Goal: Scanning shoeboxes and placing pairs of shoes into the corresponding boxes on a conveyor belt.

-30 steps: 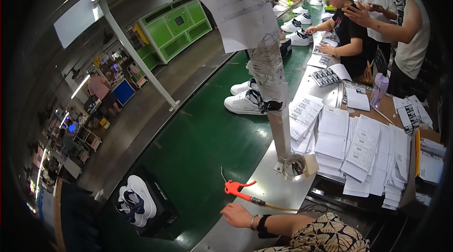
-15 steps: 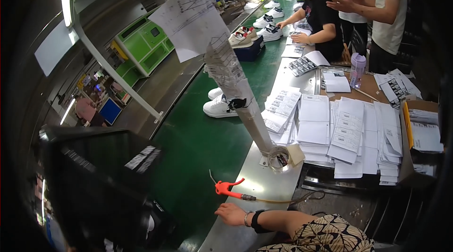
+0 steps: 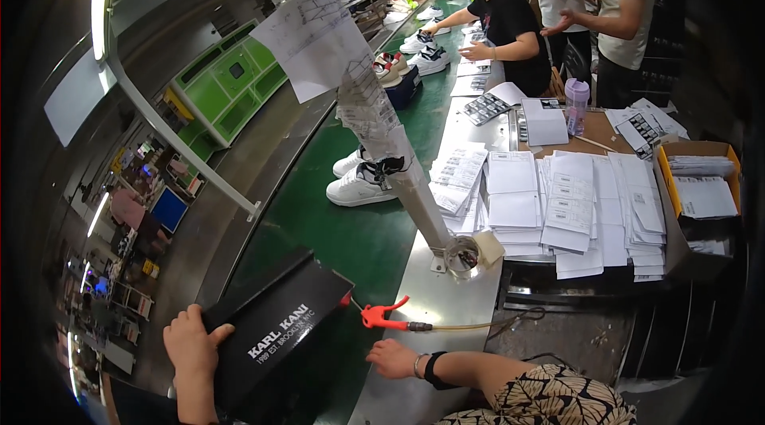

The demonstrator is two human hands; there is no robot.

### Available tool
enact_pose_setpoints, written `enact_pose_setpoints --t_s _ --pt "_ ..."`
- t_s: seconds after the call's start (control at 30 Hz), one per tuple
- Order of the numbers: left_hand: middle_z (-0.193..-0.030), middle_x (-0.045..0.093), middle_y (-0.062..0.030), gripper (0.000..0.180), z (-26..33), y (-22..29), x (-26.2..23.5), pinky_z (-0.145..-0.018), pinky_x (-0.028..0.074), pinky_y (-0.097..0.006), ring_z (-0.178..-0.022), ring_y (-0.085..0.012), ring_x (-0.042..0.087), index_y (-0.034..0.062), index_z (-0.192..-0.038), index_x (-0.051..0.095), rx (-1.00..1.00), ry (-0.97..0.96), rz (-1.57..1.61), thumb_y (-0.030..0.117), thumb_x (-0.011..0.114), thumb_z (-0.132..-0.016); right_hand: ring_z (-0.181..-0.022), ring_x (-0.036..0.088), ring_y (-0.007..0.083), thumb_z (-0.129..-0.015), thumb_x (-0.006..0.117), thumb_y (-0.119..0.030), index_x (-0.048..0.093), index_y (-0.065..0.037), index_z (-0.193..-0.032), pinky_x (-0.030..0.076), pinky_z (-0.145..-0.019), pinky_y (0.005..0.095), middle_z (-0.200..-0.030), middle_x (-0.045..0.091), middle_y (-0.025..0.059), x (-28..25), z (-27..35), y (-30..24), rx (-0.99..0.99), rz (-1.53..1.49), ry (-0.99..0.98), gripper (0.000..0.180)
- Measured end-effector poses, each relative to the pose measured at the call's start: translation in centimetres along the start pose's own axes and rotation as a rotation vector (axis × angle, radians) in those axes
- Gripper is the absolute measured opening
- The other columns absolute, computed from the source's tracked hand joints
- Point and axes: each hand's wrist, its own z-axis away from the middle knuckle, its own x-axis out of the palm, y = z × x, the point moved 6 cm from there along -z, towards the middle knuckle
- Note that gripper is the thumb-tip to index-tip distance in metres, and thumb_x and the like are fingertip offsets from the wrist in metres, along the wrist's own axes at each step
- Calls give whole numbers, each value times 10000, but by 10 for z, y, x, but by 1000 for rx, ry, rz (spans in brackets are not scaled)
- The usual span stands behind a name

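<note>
At the lower left, a black shoe box (image 3: 275, 325) with pale lettering lies tilted over the green belt. My left hand (image 3: 194, 345) grips its left edge, thumb on the upper face and fingers partly hidden behind the edge. My right hand (image 3: 392, 359) rests at the bare metal edge of the belt, fingers loosely bent, with nothing visible in it. Just beyond that hand lies a red-orange air blow gun (image 3: 382, 315) with its hose running right. A pair of white sneakers (image 3: 362, 188) stands farther up the belt, partly behind a paper-wrapped post.
The post (image 3: 422, 206) rises from the metal edge beside a clear round tub (image 3: 462, 256). Stacks of printed sheets (image 3: 570, 202) cover the right-hand table, next to an open carton (image 3: 701, 194). A co-worker in black (image 3: 510, 23) reaches toward shoes farther up; two people stand behind.
The black box, earlier large and raised at the left, has come down and now shows its lettered face. My left hand has come into view on it. My right hand has hardly moved.
</note>
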Motion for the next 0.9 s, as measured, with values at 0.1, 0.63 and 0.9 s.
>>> enact_pose_setpoints --t_s 0.1,0.63,0.9 --pt "-873 629 -113 593 -18 7 28 -796 392 -437 -849 -287 599 86 -942 569 -28 -236 -46 573 694 -626 -1002 534 211 -740 542 -161 620 -67 -998 419 -867 351 -958 615 54 1 -1 -4 -22 8 15 286" --pt "-942 578 -21 376 -51 -34 35 -841 383 -217 -900 -90 518 -28 -1122 582 -393 94 1399 231 639 -855 -985 531 210 -736 535 -174 635 -86 -946 412 -832 344 -954 628 63 -1 4 0 -6 -32 -27 249" --pt "-1051 629 -35 344 -43 -4 35 -926 364 -245 -1024 -115 530 9 -1093 627 -274 -360 1506 274 605 -874 -917 597 234 -812 520 -154 622 -84 -1048 477 -806 351 -1042 634 103 21 10 -5 -205 -388 63 266"
